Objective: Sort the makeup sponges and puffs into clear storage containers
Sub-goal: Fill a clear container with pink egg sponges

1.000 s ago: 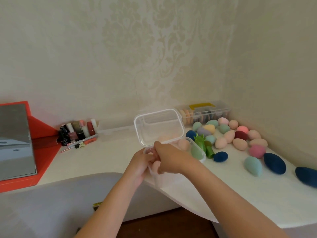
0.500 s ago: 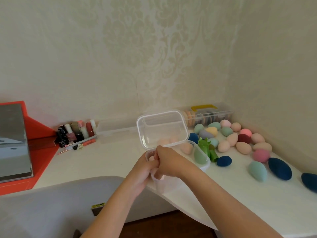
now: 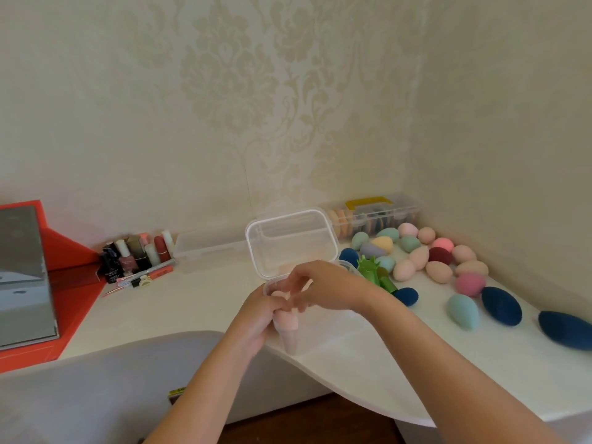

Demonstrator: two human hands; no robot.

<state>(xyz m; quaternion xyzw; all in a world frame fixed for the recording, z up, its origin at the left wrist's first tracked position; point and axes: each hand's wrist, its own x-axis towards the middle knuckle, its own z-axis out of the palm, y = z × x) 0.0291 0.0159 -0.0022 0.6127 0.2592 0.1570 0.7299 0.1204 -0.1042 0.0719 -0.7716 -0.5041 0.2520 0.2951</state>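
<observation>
Left hand (image 3: 256, 318) grips the near end of the clear box (image 3: 298, 344), lid (image 3: 291, 241) standing up. Right hand (image 3: 323, 286) is bent over the rim at a pink sponge (image 3: 286, 320) inside the box; gripping or only pressing, cannot tell. Likely step: seating that sponge. Best to push it low into the corner, steady the box and leave room. Many sponges (image 3: 439, 270) lie loose on the table (image 3: 192, 302), right of the box.

White worktop (image 3: 198, 302): open clear box (image 3: 291, 245) at front edge; loose sponges (image 3: 404, 270) to right; divided case (image 3: 378, 216) against back wall; polish bottles (image 3: 129, 259) and red tray (image 3: 77, 293) to left.
</observation>
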